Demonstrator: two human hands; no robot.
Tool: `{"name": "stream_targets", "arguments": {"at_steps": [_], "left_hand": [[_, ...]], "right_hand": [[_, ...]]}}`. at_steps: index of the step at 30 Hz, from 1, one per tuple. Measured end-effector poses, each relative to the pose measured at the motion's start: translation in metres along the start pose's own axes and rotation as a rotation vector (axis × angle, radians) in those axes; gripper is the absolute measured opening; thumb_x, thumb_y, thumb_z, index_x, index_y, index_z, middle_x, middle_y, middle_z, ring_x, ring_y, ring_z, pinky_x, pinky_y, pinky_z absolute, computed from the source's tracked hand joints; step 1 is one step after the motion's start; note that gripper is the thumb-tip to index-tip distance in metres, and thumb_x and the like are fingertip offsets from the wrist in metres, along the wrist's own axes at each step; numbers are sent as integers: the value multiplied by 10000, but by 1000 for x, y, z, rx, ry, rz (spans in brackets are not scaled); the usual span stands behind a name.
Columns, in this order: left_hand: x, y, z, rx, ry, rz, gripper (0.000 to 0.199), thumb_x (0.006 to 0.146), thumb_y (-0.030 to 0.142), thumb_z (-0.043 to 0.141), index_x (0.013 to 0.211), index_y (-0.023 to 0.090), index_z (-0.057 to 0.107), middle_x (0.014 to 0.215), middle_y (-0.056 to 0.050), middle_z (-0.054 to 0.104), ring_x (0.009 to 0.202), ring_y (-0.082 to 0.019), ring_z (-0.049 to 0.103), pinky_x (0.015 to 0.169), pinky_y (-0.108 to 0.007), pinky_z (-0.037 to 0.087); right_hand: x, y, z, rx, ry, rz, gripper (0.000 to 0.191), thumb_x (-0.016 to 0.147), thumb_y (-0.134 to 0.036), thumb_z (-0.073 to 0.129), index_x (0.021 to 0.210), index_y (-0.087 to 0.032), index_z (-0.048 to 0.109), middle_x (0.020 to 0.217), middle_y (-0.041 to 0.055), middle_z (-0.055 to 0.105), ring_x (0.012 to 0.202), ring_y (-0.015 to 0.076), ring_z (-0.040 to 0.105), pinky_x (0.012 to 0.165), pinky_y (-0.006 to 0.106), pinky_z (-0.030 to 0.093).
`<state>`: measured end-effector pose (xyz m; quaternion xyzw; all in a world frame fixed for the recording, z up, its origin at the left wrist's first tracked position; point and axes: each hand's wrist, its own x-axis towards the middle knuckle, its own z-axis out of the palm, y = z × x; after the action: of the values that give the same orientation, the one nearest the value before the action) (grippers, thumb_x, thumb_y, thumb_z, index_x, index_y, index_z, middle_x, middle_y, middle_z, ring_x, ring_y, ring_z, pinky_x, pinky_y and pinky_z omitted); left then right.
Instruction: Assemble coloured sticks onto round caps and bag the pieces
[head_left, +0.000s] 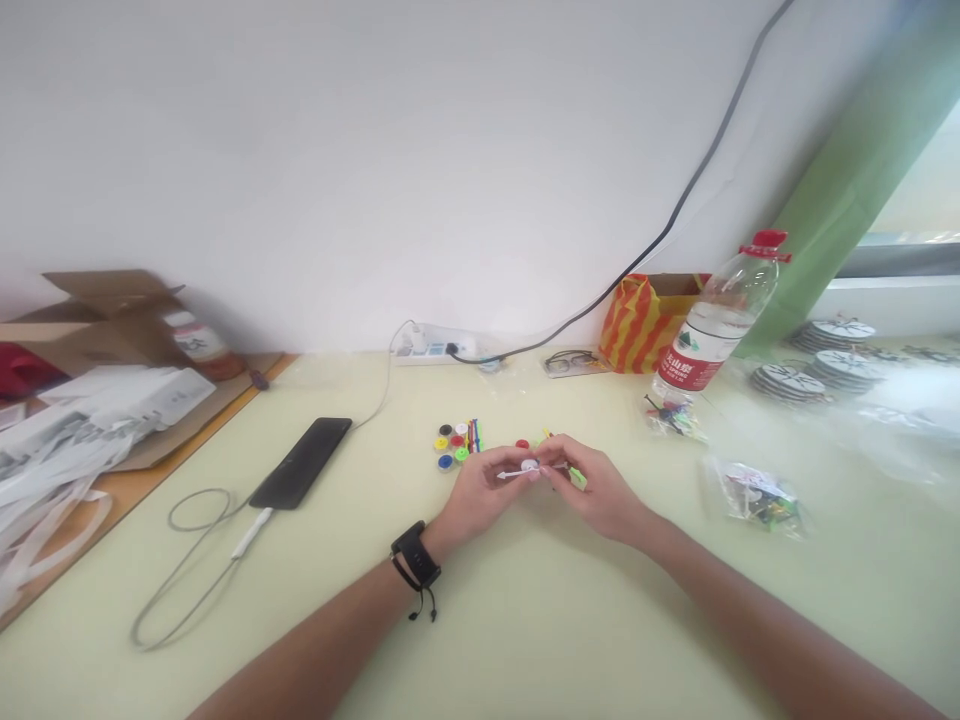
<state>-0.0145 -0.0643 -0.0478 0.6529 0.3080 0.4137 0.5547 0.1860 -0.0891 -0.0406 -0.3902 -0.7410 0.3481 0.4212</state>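
My left hand (486, 488) and my right hand (589, 485) meet over the table, fingertips close together. Between them is a small white round piece (529, 465) with a white arrow-shaped pointer (516, 473) sticking out to the left. The fingers of both hands are pinched on this white piece. Just left of my hands lie several small coloured discs, among them a yellow one (441, 444) and a blue one (445, 462), beside a row of thin coloured sticks (472, 436). A red disc (522, 443) and green parts (577, 477) show partly behind my hands.
A black phone (304, 463) on a cable lies left. A power strip (435, 350), glasses (571, 360), a striped bag (637, 322) and a water bottle (709, 330) stand or lie by the wall. Plastic packets (761, 495) and stacked discs (787, 382) are at right, boxes (112, 310) at left.
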Motion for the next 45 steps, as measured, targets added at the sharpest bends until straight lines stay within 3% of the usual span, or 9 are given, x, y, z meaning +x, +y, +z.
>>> {"name": "stream_targets", "arguments": {"at_steps": [8,24,31,38,45], "left_hand": [[1,-6,-3,68,31,56,268,876,301,772,1108,168,754,1087,-106,771,1009,-240,729,931,-364,592],[-2,-7,-2,177,33,132,239,907,298,724,1109,173,754,1073,-108,768,979,-241,741,899,-369,618],[-2,-7,-5,191,49,124,208,914,304,713,1075,177,748,1097,-103,763,1019,-248,726,940,-390,602],[-3,-3,-3,204,75,111,177,901,296,725,1037,189,762,1052,-86,768,960,-234,728,875,-341,598],[-3,-1,-1,209,95,124,151,893,275,726,1007,183,766,1005,-85,766,919,-224,722,843,-325,586]], "right_hand": [[0,14,0,-191,-16,-74,292,1009,-192,488,1259,-282,607,1170,61,707,1006,209,687,824,342,559],[-2,21,3,-290,1,-171,294,1019,-188,479,1266,-294,598,1184,51,706,1047,214,672,873,364,562],[-1,31,4,-255,15,-136,279,1021,-233,491,1283,-276,575,1182,75,709,1029,221,691,896,386,567],[-2,26,8,-235,56,-112,247,1006,-252,511,1246,-255,570,1152,97,715,953,230,700,863,389,565],[-4,14,23,24,137,-1,173,1023,-284,481,1151,-250,593,1063,70,701,869,201,682,739,310,562]]}}
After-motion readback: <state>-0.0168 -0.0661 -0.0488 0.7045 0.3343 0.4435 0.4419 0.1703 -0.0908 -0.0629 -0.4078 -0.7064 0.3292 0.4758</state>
